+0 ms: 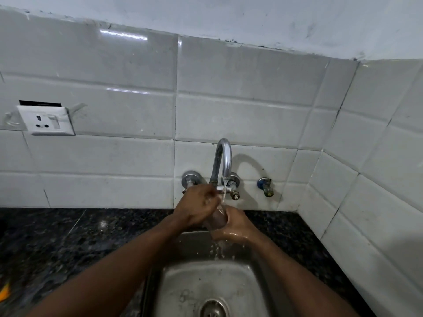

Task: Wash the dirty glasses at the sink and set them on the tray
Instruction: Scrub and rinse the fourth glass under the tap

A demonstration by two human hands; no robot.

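Observation:
A clear glass point(217, 219) is held under the running stream from the chrome tap point(223, 161), above the steel sink point(183, 284). My right hand point(233, 227) wraps around the glass's lower part from the right. From the left, my left hand point(196, 205) covers the glass's upper part, fingers at or in its mouth; most of the glass is hidden between the hands. Water splashes down into the basin below. No tray is in view.
Dark speckled counter point(57, 243) runs on both sides of the sink. White tiled wall behind holds a socket plate point(45, 121) at left and a small blue-topped valve point(265, 186) right of the tap. The drain point(214, 308) sits at the bottom. An orange scrap point(5, 292) lies at far left.

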